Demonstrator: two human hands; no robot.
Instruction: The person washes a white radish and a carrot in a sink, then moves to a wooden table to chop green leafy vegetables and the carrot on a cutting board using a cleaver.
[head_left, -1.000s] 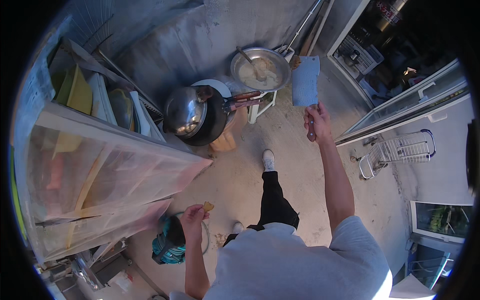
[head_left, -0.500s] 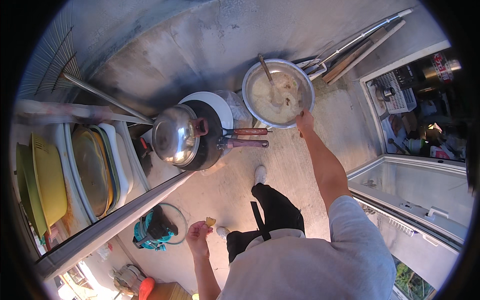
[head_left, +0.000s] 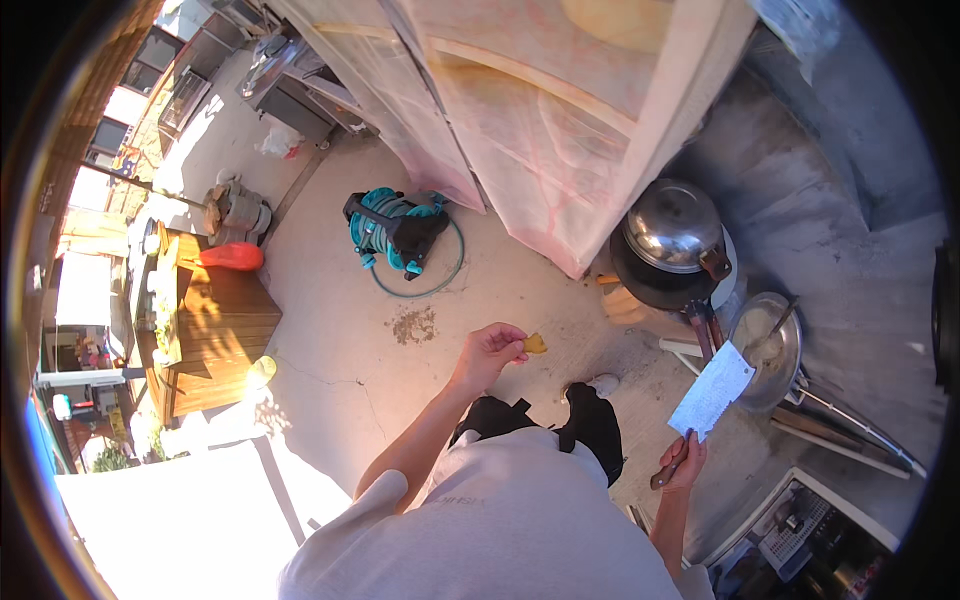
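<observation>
My left hand (head_left: 492,356) pinches a small yellowish-brown piece (head_left: 535,344) between thumb and fingertips, out in front of me above the concrete floor; I cannot make out what the piece is. To the right, my right hand (head_left: 684,462) is wrapped round the wooden handle of a cleaver (head_left: 712,393). Its broad, bright blade points up and away, with the flat side showing. Behind the blade, partly covered by it, stands a metal basin (head_left: 795,378) with pale contents and a stirring tool leaning in it.
A lidded pot (head_left: 672,228) sits on a dark wok by the basin. Translucent plastic sheeting (head_left: 545,150) hangs over a rack ahead. A teal hose reel (head_left: 398,232) stands on the floor. At left are a wooden cabinet (head_left: 228,335) and a red object (head_left: 232,256).
My body and view have turned left. My right hand has come away from the basin rim, and the cleaver blade now shows in full. My left hand still holds the small piece.
</observation>
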